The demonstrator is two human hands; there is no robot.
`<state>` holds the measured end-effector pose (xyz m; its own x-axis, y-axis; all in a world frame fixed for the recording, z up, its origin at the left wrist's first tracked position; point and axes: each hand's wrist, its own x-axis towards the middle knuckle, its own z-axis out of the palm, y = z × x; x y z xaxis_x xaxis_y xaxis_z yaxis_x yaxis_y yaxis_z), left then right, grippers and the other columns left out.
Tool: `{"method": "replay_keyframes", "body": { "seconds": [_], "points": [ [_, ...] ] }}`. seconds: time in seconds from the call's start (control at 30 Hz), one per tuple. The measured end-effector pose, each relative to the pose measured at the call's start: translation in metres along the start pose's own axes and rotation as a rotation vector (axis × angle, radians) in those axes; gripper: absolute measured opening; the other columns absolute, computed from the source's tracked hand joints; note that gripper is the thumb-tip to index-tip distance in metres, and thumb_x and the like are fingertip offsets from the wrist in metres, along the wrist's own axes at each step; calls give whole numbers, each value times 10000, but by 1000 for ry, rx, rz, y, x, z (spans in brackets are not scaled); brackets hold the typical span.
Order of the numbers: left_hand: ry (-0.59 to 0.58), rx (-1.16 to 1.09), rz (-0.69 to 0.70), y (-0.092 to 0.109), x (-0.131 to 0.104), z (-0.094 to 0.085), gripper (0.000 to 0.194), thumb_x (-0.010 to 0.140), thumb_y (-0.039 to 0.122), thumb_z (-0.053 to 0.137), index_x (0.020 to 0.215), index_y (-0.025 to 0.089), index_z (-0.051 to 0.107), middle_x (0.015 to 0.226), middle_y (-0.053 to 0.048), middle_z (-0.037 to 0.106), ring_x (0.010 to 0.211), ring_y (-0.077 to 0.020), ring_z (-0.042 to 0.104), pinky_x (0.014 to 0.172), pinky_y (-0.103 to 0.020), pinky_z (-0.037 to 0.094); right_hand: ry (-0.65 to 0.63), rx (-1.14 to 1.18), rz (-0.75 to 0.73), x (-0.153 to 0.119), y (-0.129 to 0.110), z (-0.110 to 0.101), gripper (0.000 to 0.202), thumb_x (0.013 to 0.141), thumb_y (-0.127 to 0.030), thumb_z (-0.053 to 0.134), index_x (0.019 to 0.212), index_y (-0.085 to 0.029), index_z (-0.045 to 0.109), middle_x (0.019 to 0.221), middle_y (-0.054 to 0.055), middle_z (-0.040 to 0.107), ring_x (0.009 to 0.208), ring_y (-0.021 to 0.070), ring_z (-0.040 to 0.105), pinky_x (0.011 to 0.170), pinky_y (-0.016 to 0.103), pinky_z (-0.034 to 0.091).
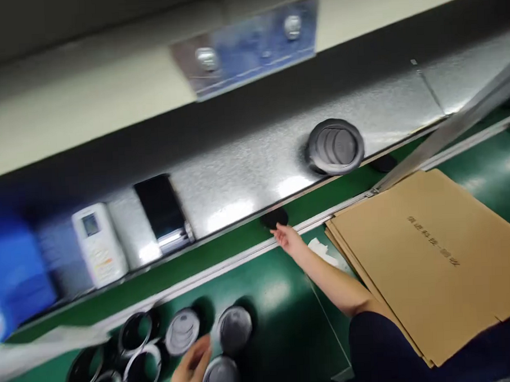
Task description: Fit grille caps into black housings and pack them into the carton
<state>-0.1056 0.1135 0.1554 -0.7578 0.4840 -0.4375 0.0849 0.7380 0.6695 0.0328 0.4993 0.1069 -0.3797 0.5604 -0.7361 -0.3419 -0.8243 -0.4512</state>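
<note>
My right hand stretches out to the green belt strip, its fingers pinched at the near edge of a flat black disc. Low in the picture, my left hand is curled with thumb and fingertips close together; what they hold, if anything, is blurred. Right beside it are a dark grey round vent and another grey round part. A lighter round vent with curved slats lies just beyond. Several black open rings stand to the left on the green surface.
A metal shelf carries a larger round vent, a phone and a white remote control. Stacked cardboard sheets lie at right, with a white scrap beside them. A beam crosses overhead.
</note>
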Motion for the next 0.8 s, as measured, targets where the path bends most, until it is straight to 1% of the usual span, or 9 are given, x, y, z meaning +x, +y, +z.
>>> {"method": "replay_keyframes", "body": {
  "seconds": [0.07, 0.13, 0.23, 0.33, 0.43, 0.53, 0.6, 0.67, 0.8],
  "points": [
    [-129, -387, -96, 26, -8, 11, 564, 591, 573, 841, 1108, 375, 732, 1284, -62, 714, 1289, -382, 602, 1103, -548, 486, -155, -70, 178, -54, 72, 10, 221, 892, -168, 735, 727, -144, 589, 682, 82, 720, 479, 76, 577, 444, 162, 486],
    [-235, -758, -93, 45, -13, 16, 828, 605, 495, 877, 1364, 330, 589, 1529, -131, 519, 1392, -397, 500, 1093, -582, 473, -319, -91, 371, -110, 134, 13, 180, 890, -170, 733, 751, -131, 625, 712, 85, 737, 494, 75, 601, 453, 150, 491],
    [-239, -1162, -133, 42, -20, 6, 716, 701, 389, 809, 1363, 255, 571, 1423, -142, 607, 1367, -379, 527, 1074, -547, 498, -509, -118, 578, -183, 200, 12, 172, 879, -260, 768, 817, -133, 669, 757, 65, 756, 527, 70, 626, 476, 137, 500],
    [-300, -1421, -200, 17, -37, -16, 533, 771, 401, 708, 1238, 152, 639, 1242, -164, 706, 1303, -380, 581, 1055, -537, 513, -728, -405, 549, -233, 229, 12, 367, 900, -507, 713, 833, -146, 700, 801, 79, 759, 548, 110, 649, 458, 188, 506],
    [-338, -1605, -94, -4, -62, -37, 537, 809, 486, 666, 1227, 150, 649, 1250, -158, 704, 1284, -377, 589, 1065, -565, 488, -920, -850, 97, -260, 225, 17, 484, 954, -623, 552, 812, -191, 718, 771, 80, 731, 568, 160, 644, 474, 267, 513],
    [-442, -1675, -42, -15, -85, -53, 583, 838, 544, 638, 1294, 180, 620, 1335, -145, 661, 1295, -376, 571, 1065, -619, 457, -809, -1165, -766, -266, 211, 31, 399, 1009, -533, 489, 1023, -247, 766, 1074, 107, 710, 976, 244, 664, 857, 424, 585],
    [-501, -1700, -49, -21, -98, -60, 604, 854, 578, 614, 1323, 199, 601, 1385, -141, 627, 1301, -379, 557, 1046, -649, 454, -752, -1331, -1154, -264, 211, 41, 367, 1029, -465, 467, 1175, -289, 754, 1319, 104, 605, 1252, 293, 519, 1086, 523, 464],
    [-506, -1726, -57, -28, -107, -66, 603, 862, 591, 598, 1330, 211, 595, 1401, -136, 612, 1294, -373, 556, 1034, -643, 462, -785, -1476, -1303, -262, 218, 47, 367, 1040, -419, 450, 1259, -320, 728, 1416, 90, 527, 1329, 308, 422, 1143, 553, 400],
    [-483, -1773, -56, -44, -118, -76, 601, 860, 601, 586, 1322, 216, 599, 1384, -138, 617, 1267, -370, 573, 1032, -629, 463, -896, -1550, -1371, -264, 242, 50, 389, 1039, -396, 452, 1356, -339, 670, 1455, 78, 502, 1352, 314, 382, 1161, 564, 379]
  ]
}}
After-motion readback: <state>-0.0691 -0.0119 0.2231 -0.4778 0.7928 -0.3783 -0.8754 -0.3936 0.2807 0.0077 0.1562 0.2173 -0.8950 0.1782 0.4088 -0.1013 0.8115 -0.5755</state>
